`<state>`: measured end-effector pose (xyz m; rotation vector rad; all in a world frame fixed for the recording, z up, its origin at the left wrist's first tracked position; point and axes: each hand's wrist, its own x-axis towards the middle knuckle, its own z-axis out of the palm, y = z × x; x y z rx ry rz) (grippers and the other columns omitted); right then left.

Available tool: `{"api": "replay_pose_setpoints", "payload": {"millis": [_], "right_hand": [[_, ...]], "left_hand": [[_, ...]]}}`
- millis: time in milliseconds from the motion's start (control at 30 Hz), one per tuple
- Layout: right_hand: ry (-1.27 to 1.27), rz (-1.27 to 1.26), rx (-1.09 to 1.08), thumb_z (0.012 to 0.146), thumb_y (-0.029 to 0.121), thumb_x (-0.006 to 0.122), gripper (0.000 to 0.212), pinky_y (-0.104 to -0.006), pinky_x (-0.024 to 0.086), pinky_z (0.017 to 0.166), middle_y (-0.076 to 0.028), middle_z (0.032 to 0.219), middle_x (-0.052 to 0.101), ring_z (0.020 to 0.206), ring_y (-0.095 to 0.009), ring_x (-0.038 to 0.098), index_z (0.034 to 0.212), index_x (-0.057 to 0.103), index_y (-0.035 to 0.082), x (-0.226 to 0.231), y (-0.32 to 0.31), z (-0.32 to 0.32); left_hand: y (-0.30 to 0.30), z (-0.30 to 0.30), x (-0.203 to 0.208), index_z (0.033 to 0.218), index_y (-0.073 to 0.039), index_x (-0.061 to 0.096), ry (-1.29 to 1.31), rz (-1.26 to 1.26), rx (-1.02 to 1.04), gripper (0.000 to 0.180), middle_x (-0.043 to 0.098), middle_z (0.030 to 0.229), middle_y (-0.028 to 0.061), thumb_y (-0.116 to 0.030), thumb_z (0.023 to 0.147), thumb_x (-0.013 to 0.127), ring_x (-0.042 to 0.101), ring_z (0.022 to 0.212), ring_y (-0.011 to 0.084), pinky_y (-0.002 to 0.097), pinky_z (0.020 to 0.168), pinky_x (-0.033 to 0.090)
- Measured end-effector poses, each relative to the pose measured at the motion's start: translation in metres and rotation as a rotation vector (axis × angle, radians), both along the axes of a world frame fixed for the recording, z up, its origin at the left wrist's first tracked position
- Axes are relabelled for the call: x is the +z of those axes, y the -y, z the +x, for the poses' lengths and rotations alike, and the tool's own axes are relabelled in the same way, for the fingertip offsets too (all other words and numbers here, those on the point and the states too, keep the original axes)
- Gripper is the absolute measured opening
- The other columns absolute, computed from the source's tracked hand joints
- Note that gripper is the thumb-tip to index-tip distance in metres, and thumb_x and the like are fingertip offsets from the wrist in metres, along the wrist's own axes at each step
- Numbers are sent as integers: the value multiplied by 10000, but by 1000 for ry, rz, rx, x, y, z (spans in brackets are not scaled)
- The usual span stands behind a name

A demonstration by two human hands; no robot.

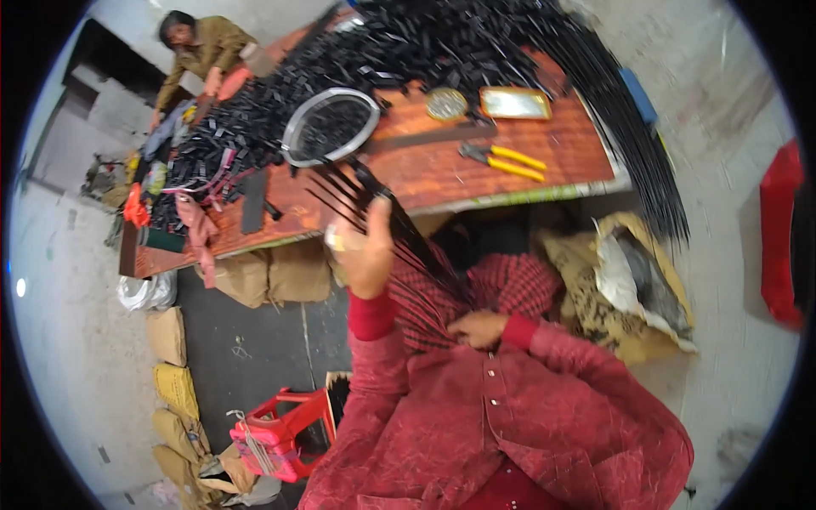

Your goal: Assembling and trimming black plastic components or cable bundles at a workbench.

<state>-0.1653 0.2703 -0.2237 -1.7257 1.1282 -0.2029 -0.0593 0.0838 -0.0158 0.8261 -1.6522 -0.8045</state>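
Observation:
My left hand [367,259] is raised by the table's front edge, its thumb stretched up and apart from the fingers, which are slightly blurred. Beside it, a bundle of long thin black strips [415,244] slants from the table edge down to my lap, with the upper ends fanned out. In my lap, my right hand [480,328] lies with curled fingers near the lower ends of the strips; what they close on is hidden. Just beyond the fanned ends, a silver-rimmed oval dish or hoop [374,110] rests on the table, with black pieces showing inside its rim.
Pliers with yellow handles [514,161], a round tin [446,104] and a small rectangular tray [516,104] lie on the wooden table [586,157]. Black pieces [408,51] heap behind them. Long black rods [633,127] overhang the right end. A red stool [293,425] stands lower left. Another person [204,47] works far left.

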Motion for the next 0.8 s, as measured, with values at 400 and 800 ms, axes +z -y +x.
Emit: {"api": "replay_pose_setpoints", "payload": {"millis": [400,800], "right_hand": [[288,206,44,834,90,505,486,-361,431,993,-196,1309,570,1193,-318,551,1309,524,-8,17,-2,7],[203,244,52,875,133,495,473,-373,426,1004,-194,1334,538,1220,-314,523,1328,503,-3,38,4,4]], "left_hand": [[-20,-2,2,1029,32,643,66,34,-97,193,666,811,73,-69,863,646,593,714,140,282,686,480],[-17,6,-2,1122,31,634,69,68,-179,263,679,919,71,-71,880,643,606,830,135,287,786,484]]}}
